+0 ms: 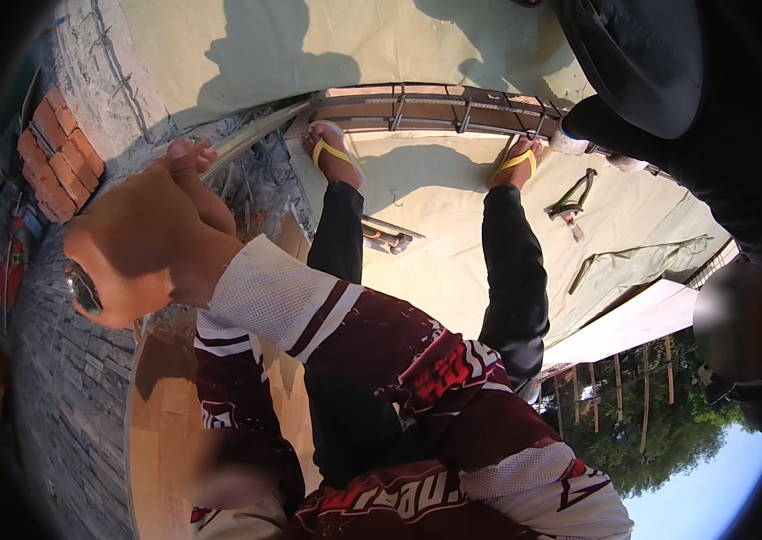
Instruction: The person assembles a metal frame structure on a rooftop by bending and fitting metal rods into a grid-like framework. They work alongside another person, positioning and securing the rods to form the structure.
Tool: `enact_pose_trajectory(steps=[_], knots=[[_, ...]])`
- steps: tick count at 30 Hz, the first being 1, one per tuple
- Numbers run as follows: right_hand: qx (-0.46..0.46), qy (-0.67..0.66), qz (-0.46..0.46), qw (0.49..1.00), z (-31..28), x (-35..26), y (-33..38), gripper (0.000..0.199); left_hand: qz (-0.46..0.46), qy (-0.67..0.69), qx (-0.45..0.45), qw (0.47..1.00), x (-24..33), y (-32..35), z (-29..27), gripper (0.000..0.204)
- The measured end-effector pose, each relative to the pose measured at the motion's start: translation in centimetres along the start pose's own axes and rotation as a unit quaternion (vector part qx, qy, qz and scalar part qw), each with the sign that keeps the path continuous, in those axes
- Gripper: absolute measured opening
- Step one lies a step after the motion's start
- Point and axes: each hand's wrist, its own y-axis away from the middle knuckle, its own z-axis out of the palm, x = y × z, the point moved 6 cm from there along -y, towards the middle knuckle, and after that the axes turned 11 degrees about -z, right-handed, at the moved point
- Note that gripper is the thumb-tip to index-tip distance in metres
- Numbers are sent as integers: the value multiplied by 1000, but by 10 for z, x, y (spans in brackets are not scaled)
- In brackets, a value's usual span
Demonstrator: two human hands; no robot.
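Observation:
My right arm reaches across to the left, its maroon and white sleeve in front of my left arm. My right hand [203,198] and my left hand [124,252] overlap at the left. A watch shows at the outer edge of the left one. Curled fingertips show at the top, beside a pale long strip [259,133] that runs toward my foot. What the fingers close on, if anything, is hidden. The left fingers are hidden too. A ladder-like steel rebar cage [462,112] lies on the ground by my feet.
A pale sheet [435,202] covers the ground. On it lie green-handled pincers [570,207] and a hammer-like tool [387,237]. Stacked orange bricks [61,153] stand at the left, above grey paving [66,396]. A person in dark clothes [732,153] is close on the right.

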Motion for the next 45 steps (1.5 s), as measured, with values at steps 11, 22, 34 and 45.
enact_pose_trajectory(steps=[11, 22, 34, 45], knots=[[-66, -48, -16, 997, 37, -4, -20, 26, -35, 60, 27, 997, 14, -54, -58, 24], [-25, -51, -52, 997, 54, -25, -24, 30, 19, -30, -40, 999, 15, -52, -57, 22], [299, -81, -65, 949, -108, -7, 191, 26, 197, -186, -344, 899, -15, 89, 23, 21], [305, -10, 220, 927, -139, -32, 355, 35, 285, -217, -350, 865, -70, 212, 34, 17]])
